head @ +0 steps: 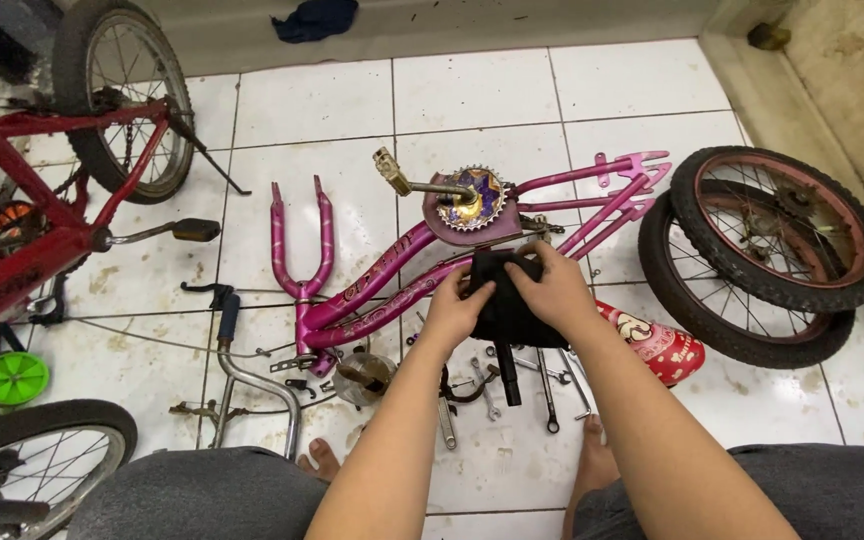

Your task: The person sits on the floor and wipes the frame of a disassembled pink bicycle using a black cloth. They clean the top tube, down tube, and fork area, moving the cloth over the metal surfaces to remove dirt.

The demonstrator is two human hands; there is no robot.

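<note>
My left hand [454,305] and my right hand [552,288] both grip a black bicycle saddle [505,300] with its black post [508,373] pointing down toward me. I hold it just above a stripped pink bicycle frame [407,290] that lies on the white tile floor. The frame's chainring [471,198] and a crank with a gold pedal [390,168] sit right beyond the saddle. The pink fork [302,245] points away at the left.
Two loose wheels [777,240] lie stacked at the right, beside a red printed part [657,343]. Several wrenches [549,385] lie on the floor near my feet. A chrome handlebar [252,375] is front left. A red bicycle [42,210] stands at the left, a green wheel [12,378] below.
</note>
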